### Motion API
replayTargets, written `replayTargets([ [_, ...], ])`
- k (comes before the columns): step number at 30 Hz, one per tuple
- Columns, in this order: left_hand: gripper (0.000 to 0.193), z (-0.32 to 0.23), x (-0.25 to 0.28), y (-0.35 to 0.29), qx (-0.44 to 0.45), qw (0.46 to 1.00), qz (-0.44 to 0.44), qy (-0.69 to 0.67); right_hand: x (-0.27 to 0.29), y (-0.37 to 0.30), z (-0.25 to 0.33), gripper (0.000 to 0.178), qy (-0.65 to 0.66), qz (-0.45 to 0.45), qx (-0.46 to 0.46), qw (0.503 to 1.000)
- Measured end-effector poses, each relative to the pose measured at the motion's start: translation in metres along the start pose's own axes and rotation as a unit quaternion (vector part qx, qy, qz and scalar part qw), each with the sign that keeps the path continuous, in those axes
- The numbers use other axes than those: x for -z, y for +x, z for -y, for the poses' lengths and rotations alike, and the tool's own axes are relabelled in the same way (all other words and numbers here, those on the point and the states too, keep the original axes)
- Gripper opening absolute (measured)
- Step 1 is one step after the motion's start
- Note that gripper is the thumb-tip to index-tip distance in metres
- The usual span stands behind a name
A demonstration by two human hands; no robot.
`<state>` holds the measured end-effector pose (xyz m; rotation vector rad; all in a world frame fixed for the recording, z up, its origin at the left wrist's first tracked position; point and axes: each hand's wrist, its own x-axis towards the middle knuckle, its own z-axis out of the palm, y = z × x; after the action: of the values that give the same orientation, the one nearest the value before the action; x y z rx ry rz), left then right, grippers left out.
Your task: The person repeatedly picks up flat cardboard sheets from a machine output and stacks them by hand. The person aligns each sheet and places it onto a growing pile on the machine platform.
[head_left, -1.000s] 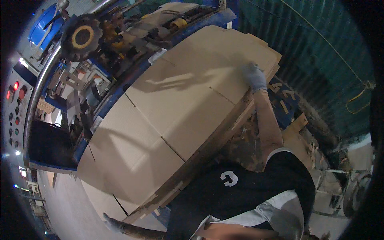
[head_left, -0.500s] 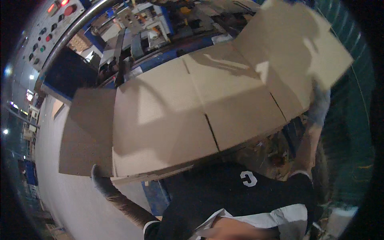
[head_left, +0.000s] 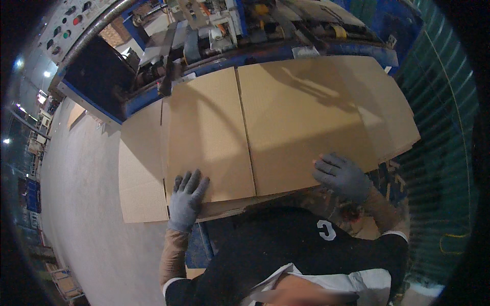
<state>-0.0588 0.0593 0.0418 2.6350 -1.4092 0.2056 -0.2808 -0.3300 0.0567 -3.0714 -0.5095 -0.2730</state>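
Note:
A wide brown cardboard sheet lies in front of me, with a dark slot or seam running across its middle. More cardboard shows beneath its near edge. My left hand, in a grey glove, rests on the near left part with its fingers spread. Grey-gloved too, my right hand lies over the near right edge, fingers stretched out and apart. Neither hand grips anything. To the left extends a cardboard panel, and another panel reaches out at the right.
Beyond the cardboard stands a blue machine with rollers and metal parts. A control panel with buttons is at the far left, beside a metal rail. Green corrugated sheeting rises on the right. Grey floor stretches along the left.
The raised right panel has come down flat. My right hand has moved inward and nearer, and my left hand has shifted from the left panel's near edge rightward onto the sheet.

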Motion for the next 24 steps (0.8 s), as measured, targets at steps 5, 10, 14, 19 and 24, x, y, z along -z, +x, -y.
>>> replayTargets([
  [5, 0.052, 0.019, -0.001, 0.009, -0.015, 1.0, -0.011, 0.01, -0.013, 0.024, -0.037, 0.05, -0.019, 0.015, -0.005, 1.0],
  [10, 0.048, 0.018, -0.004, 0.025, -0.073, 0.995, -0.07, -0.009, -0.013, 0.041, -0.095, 0.073, -0.003, -0.068, -0.024, 0.997],
  [14, 0.05, 0.017, -0.013, 0.06, -0.086, 0.992, -0.095, 0.003, -0.008, 0.054, -0.13, 0.078, 0.015, -0.026, -0.088, 0.996],
  [19, 0.052, 0.038, -0.018, 0.082, -0.08, 0.984, -0.159, -0.009, -0.017, 0.078, -0.146, 0.08, -0.007, -0.068, -0.037, 0.997],
  [24, 0.054, 0.043, -0.022, 0.067, -0.095, 0.985, -0.143, -0.009, -0.015, 0.073, -0.145, 0.076, 0.019, -0.008, -0.041, 0.999],
])
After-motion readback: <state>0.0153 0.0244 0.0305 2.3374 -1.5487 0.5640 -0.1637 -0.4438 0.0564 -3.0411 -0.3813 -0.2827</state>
